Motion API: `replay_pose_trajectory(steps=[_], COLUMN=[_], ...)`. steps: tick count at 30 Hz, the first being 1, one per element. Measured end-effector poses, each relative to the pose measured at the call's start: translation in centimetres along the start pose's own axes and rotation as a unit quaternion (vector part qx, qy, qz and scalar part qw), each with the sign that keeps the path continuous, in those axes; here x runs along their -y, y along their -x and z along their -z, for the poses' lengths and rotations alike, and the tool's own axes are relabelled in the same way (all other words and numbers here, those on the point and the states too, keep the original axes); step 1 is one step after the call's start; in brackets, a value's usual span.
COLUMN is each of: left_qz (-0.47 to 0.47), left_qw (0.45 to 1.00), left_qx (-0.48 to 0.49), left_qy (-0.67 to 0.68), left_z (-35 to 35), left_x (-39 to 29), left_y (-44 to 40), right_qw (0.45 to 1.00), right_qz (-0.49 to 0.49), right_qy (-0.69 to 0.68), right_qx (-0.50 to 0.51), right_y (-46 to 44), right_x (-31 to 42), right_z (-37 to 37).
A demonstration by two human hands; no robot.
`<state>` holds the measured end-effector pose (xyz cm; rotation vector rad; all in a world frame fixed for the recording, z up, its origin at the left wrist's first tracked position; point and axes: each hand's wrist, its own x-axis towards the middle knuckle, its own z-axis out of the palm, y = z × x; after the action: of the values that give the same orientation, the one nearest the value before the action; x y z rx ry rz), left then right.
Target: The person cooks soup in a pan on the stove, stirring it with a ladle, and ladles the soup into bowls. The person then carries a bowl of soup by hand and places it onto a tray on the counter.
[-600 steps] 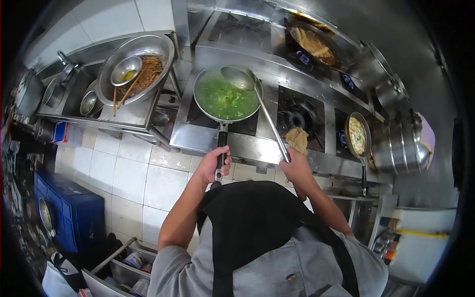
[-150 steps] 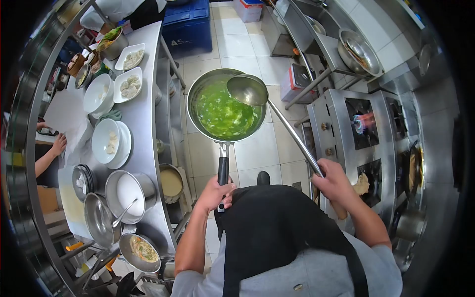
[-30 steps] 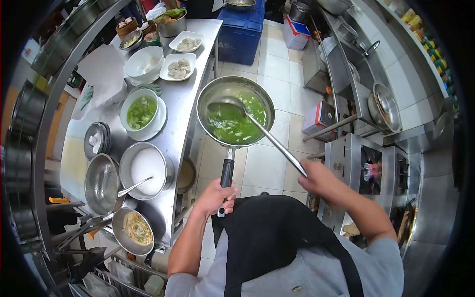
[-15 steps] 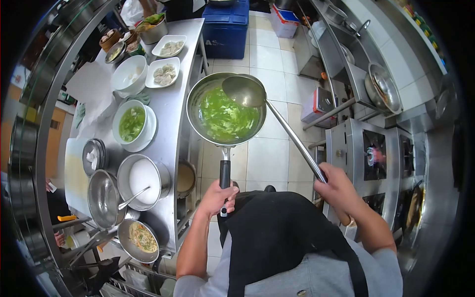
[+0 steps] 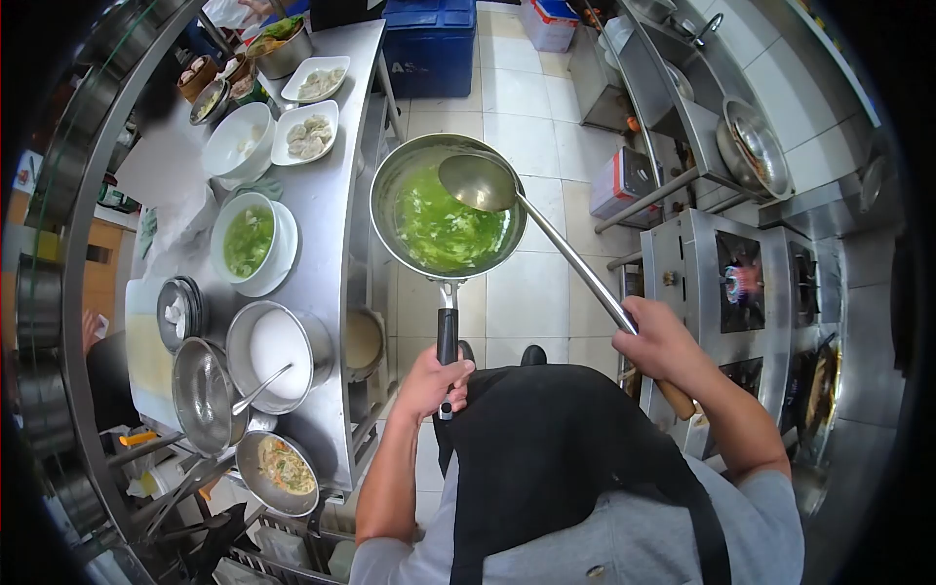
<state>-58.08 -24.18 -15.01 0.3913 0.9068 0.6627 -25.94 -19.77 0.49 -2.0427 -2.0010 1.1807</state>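
Holds the frying pan [image 5: 388, 180] out over the tiled floor [image 5: 526, 302], in the aisle between the steel table [image 5: 327, 234] on the left and the stove [image 5: 687, 336] on the right. Brings the pan's left rim near the table's long edge, with wider room from the right rim to the stove. Grips the pan's black handle in the left hand [image 5: 435, 382], fingers curled round and pressed against it, thumb laid across, handle end poking out below. Closes the right hand [image 5: 663, 338] in a fist round the ladle [image 5: 476, 182], fingers folded tight on the shaft, wooden end jutting past the palm. Slants the ladle across the pan's right rim, with its round head inside the rim at the upper right, among the green soup [image 5: 448, 239]; cannot tell how deep. Shows on the table, to the left, a white bowl of green soup [image 5: 249, 239] on a saucer [image 5: 287, 255], two dumpling dishes [image 5: 309, 139] near the far end, a pot of white contents [image 5: 317, 351] with a spoon [image 5: 261, 390], and a small pan of food [image 5: 278, 475] at the near corner. Has a lit burner [image 5: 743, 281] on the stove and a blue bin [image 5: 429, 54] beyond the pan.
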Motion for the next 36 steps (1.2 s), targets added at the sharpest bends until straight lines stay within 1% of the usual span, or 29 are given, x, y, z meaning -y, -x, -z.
replay_pose_trajectory(steps=[1, 5, 8, 9, 11, 12, 14, 16, 17, 18, 19, 20, 21, 22, 24, 25, 26, 27, 29, 30, 31, 32, 33, 34, 35, 36], left_qz=[0.001, 0.011, 0.014, 0.017, 0.021, 0.025, 0.026, 0.038, 0.026, 0.043, 0.055, 0.062, 0.061, 0.067, 0.065, 0.062, 0.061, 0.064, 0.073, 0.068, 0.053, 0.061, 0.081, 0.106, 0.132, 0.102], left_qw=[1.000, 1.000, 0.999, 0.998, 0.998, 0.997, 0.998, 0.999, 0.999, 0.998, 0.998, 0.997, 0.997, 0.997, 0.996, 0.995, 0.994, 0.995, 0.994, 0.994, 0.982, 0.956, 0.969, 0.966, 0.962, 0.949], left_qx=[-0.002, -0.001, -0.004, -0.009, -0.010, -0.011, -0.004, 0.006, 0.000, 0.012, 0.022, 0.002, 0.025, 0.030, 0.054, 0.072, 0.082, 0.060, 0.062, 0.054, 0.031, 0.027, -0.002, 0.008, 0.018, 0.066], left_qy=[-0.001, -0.010, -0.037, -0.059, -0.065, -0.071, -0.057, -0.038, -0.037, -0.035, -0.035, -0.038, -0.026, -0.017, -0.013, -0.018, -0.031, -0.045, -0.056, -0.064, -0.180, -0.287, -0.234, -0.237, -0.240, -0.291], left_z=[0.1, -0.5, -0.8, -1.0, -1.4, -1.6, -1.8, -1.8, -1.8, -1.6, -1.5, -1.9, -1.8, -2.0, -2.3, -2.2, -2.1, -2.9, -3.1, -3.0, -3.0, -3.6, -3.7, -3.9, -4.1, -5.9], left_x=[0.1, 0.1, 0.1, 0.1, -0.2, -0.2, -0.3, -0.5, -0.5, -0.4, -0.5, -0.8, -0.8, -1.1, -1.7, -1.5, -1.4, -1.9, -2.3, -3.5, -4.0, -3.2, -3.6, -3.1, -2.4, -3.0], left_y=[0.1, -0.3, -1.1, -1.3, -1.7, -1.7, -1.5, -1.1, -1.0, -0.8, -0.4, 0.1, 0.5, 1.0, 1.3, 1.4, 1.5, 1.8, 1.8, 2.0, 1.8, 1.5, 0.9, 0.8, 0.4, -1.0], right_qw=[1.000, 1.000, 0.988, 0.987, 0.939, 0.939, 0.877, 0.874, 0.873, 0.873, 0.891, 0.909, 0.922, 0.940, 0.979, 0.992, 0.998, 0.997, 0.994, 0.993, 0.977, 0.956, 0.987, 0.990, 0.991, 0.980], right_qz=[-0.017, -0.015, -0.090, -0.091, -0.175, -0.173, -0.163, -0.165, -0.168, -0.167, -0.160, -0.142, -0.145, -0.149, -0.066, -0.044, 0.056, 0.018, 0.043, 0.052, 0.136, 0.191, 0.062, 0.053, 0.022, 0.057], right_qy=[-0.011, -0.018, -0.042, -0.043, -0.208, -0.209, -0.386, -0.392, -0.396, -0.397, -0.363, -0.328, -0.305, -0.259, -0.154, -0.104, -0.015, -0.070, -0.016, -0.025, -0.016, -0.003, 0.010, -0.049, -0.066, -0.050], right_qx=[0.007, 0.003, 0.121, 0.122, 0.209, 0.210, 0.235, 0.233, 0.231, 0.227, 0.221, 0.215, 0.191, 0.168, 0.115, 0.054, -0.008, -0.010, -0.101, -0.102, -0.166, -0.221, -0.145, -0.119, -0.114, -0.185], right_y=[0.1, 0.8, 0.8, 0.7, 0.5, 0.4, -0.1, 0.3, 0.3, 0.5, 1.0, 1.1, 1.5, 1.8, 2.4, 2.5, 2.4, 3.0, 3.3, 1.5, 0.2, 2.1, 3.2, 4.5, 5.4, 6.3], right_x=[-0.1, -1.3, -0.6, -0.2, 0.5, 0.4, -0.3, -0.1, 0.1, -0.2, -0.3, 0.0, 0.5, 0.9, 0.8, -1.4, -3.8, -4.3, -6.4, -7.4, -9.8, -12.7, -10.7, -10.7, -11.7, -14.0], right_z=[-0.2, -1.7, -2.2, -2.3, -2.1, -2.1, -2.0, -1.7, -1.6, -1.7, -1.6, -1.4, -1.4, -1.4, -1.1, -2.2, -2.9, -3.0, -4.4, -4.8, -6.1, -7.7, -6.7, -6.4, -7.0, -8.5])
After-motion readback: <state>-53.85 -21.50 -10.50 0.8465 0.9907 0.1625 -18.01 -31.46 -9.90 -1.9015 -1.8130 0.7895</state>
